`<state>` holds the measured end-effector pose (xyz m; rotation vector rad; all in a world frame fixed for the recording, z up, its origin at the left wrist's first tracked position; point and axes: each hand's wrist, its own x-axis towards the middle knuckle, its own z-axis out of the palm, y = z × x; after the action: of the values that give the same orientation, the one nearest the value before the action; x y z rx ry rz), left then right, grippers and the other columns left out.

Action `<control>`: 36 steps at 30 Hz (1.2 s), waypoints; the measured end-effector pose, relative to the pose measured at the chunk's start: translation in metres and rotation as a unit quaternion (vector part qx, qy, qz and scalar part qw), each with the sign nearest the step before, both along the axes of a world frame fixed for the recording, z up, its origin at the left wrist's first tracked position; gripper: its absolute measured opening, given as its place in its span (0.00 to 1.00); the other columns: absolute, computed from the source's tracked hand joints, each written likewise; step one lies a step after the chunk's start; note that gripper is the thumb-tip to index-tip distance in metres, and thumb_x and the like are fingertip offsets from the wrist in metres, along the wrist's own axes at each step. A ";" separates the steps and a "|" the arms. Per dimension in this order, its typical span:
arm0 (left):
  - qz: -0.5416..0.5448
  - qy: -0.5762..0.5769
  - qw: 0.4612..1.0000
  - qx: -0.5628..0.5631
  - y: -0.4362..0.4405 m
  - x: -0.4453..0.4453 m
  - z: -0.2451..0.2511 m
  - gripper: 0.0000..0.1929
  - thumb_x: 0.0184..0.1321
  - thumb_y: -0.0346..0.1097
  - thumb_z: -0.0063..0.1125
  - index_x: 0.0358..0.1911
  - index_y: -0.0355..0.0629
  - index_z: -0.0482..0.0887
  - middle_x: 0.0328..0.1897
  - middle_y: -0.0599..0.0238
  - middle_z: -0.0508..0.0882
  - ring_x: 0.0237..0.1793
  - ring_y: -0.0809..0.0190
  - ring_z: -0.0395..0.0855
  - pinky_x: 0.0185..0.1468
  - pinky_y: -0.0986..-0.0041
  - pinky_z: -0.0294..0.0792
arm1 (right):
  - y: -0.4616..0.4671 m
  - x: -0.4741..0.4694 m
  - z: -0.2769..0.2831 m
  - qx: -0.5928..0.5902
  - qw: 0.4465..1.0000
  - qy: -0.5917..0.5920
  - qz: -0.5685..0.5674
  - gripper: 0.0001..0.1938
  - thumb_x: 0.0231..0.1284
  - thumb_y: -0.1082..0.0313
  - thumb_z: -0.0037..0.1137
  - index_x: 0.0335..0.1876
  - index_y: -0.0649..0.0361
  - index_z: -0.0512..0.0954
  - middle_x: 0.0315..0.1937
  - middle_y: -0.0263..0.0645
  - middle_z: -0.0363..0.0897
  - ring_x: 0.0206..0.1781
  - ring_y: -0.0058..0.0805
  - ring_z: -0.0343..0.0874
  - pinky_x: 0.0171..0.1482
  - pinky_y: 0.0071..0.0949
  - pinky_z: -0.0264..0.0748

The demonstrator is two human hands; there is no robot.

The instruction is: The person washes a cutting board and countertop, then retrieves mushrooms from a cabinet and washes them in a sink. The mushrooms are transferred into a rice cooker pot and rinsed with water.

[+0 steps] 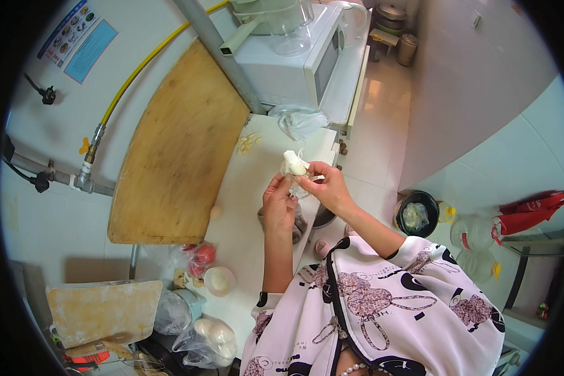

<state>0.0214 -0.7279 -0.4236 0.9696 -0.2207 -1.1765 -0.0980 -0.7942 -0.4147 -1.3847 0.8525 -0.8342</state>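
Observation:
Both hands are raised over the white countertop (244, 188), holding what looks like a whitish garlic bulb (295, 164). My left hand (280, 202) grips it from the near left side, thumb and fingers pressed against it. From the right, my right hand (326, 185) pinches it, with a thin pale strip sticking out near its fingers. Loose papery material hangs below the bulb between the hands. Under my left wrist lies a grey-brown cloth (300, 223), partly hidden. Several pale yellowish pieces (247, 144) lie on the counter near the wooden board.
A large wooden board (178, 150) leans at the wall. Beyond it are a white microwave (282, 70) and a plastic bag (298, 121). Nearer stand a white bowl (219, 282), bagged red items (204, 254) and bagged white items (214, 338). A black bin (418, 228) stands on the floor, right.

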 end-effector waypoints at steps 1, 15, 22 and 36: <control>-0.010 -0.029 0.999 0.016 0.000 -0.002 0.003 0.15 0.61 0.32 0.56 0.51 0.41 0.75 0.45 0.66 0.81 0.39 0.69 0.78 0.42 0.77 0.70 | -0.003 -0.005 0.002 -0.013 1.000 0.000 -0.010 0.15 0.54 0.67 0.63 0.43 0.67 0.77 0.34 0.32 0.78 0.35 0.14 0.75 0.37 0.17 0.74; -0.014 -0.478 0.877 0.052 0.038 0.000 0.034 0.12 0.54 0.30 0.63 0.42 0.42 0.82 0.32 0.75 0.77 0.27 0.79 0.67 0.31 0.85 0.63 | -0.014 -0.031 0.041 -0.343 0.917 0.160 0.122 0.15 0.40 0.70 0.65 0.38 0.59 0.79 0.39 0.38 0.79 0.45 0.39 0.74 0.52 0.37 0.67; 0.087 -0.399 0.899 0.158 0.134 -0.002 0.001 0.11 0.57 0.31 0.61 0.41 0.36 0.80 0.32 0.74 0.80 0.31 0.78 0.72 0.36 0.84 0.67 | 0.029 0.013 0.036 -0.372 0.826 0.200 0.373 0.25 0.38 0.66 0.69 0.48 0.61 0.77 0.45 0.41 0.78 0.53 0.42 0.71 0.59 0.39 0.61; 0.567 0.008 0.810 0.149 0.368 -0.167 -0.021 0.10 0.62 0.40 0.58 0.40 0.43 0.81 0.24 0.78 0.74 0.26 0.77 0.68 0.31 0.85 0.60 | 0.170 0.122 -0.021 -0.447 0.571 0.065 0.685 0.10 0.49 0.66 0.60 0.37 0.59 0.81 0.33 0.43 0.82 0.37 0.41 0.80 0.43 0.35 0.74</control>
<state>-0.1460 -0.3596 -0.4449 1.0951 0.5388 -0.0903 0.0240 -0.6243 -0.4354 -2.3642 -0.8535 0.2281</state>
